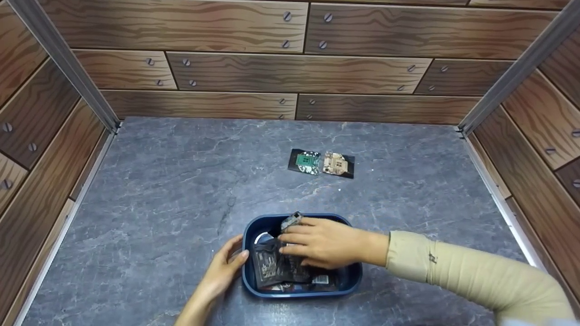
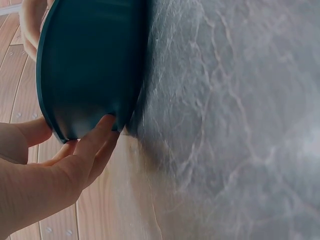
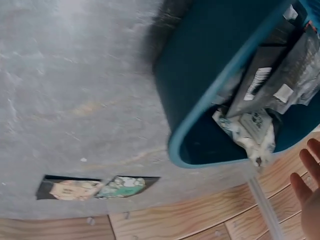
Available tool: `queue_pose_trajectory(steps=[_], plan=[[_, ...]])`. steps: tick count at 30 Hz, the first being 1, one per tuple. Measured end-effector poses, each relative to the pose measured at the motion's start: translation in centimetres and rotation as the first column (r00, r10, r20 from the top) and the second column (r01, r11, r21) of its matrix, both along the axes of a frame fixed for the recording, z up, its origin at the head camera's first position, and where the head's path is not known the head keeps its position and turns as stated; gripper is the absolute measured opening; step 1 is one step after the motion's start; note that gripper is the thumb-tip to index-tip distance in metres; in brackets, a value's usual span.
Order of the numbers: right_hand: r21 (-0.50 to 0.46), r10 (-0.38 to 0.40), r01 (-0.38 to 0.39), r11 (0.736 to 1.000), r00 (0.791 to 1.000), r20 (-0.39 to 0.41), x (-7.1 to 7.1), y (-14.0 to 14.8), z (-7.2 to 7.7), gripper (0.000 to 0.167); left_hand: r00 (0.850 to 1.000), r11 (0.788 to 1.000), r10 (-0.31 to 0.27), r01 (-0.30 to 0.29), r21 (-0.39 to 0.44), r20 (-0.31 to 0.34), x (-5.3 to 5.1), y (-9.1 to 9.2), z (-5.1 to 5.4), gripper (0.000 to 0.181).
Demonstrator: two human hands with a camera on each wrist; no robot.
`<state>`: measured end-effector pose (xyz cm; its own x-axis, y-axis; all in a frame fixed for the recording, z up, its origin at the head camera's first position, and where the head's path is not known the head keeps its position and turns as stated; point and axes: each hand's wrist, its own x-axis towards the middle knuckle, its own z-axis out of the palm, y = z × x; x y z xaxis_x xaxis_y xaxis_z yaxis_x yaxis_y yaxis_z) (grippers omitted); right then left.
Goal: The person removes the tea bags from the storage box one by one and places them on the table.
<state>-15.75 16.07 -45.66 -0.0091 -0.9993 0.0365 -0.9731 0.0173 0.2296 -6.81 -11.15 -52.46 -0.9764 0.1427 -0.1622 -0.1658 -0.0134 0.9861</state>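
Observation:
A blue plastic bin [image 1: 301, 296] holds several packets. My left hand [image 1: 223, 267] grips its left end, thumb at the rim and fingers against the outer wall, as the left wrist view [image 2: 75, 160] shows. Over the bin, my right hand [image 1: 328, 242] reaches in with fingers fairly straight above a dark foil packet [image 1: 267, 267]. Beside those fingers a pale patterned packet [image 1: 291, 220] leans up at the far rim; in the right wrist view this packet [image 3: 255, 130] sits apart from the fingers [image 3: 302, 189]. Part of the contents is hidden under the right hand.
Two small packets lie beyond the bin on the grey marbled table [image 1: 181, 190]: a green and black one [image 1: 306, 160] and a beige and black one [image 1: 337, 164], close side by side. Wood-patterned panels [image 1: 235, 72] with metal corner posts [image 1: 68, 63] enclose the table.

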Motion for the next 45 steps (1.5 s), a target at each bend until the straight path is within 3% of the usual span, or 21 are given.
queue_pose_trajectory(steps=[12, 18, 24, 29, 45], plan=[[0.204, 0.076, -0.063, 0.977, 0.996, -0.056, 0.8, -1.2, -0.7, 0.076, 1.0, 1.0, 0.0, 0.0, 0.021, 0.02, 0.2, 0.1, 0.2, 0.053], [0.228, 0.058, -0.046, 0.972, 0.997, -0.045, 0.5, -1.4, -1.1, 0.088, 0.999, 0.999, -0.001, -0.001, 0.037, 0.049, 0.3, 0.2, 0.2, 0.054], [0.252, 0.081, -0.052, 0.966, 0.991, -0.106, 0.6, -1.7, -1.8, 0.085, 1.0, 1.0, -0.002, 0.001, 0.021, 0.031, 0.2, 0.2, 0.1, 0.052], [0.241, 0.07, -0.041, 0.97, 0.991, -0.112, 0.7, -1.9, -2.2, 0.083, 1.0, 1.0, 0.002, -0.002, 0.014, 0.024, 0.2, 0.1, 0.0, 0.053], [0.208, 0.045, -0.027, 0.978, 0.996, -0.08, 0.6, -1.8, -1.4, 0.094, 1.0, 1.0, -0.012, 0.012, -0.005, 0.002, 0.1, 0.0, 0.2, 0.053]])
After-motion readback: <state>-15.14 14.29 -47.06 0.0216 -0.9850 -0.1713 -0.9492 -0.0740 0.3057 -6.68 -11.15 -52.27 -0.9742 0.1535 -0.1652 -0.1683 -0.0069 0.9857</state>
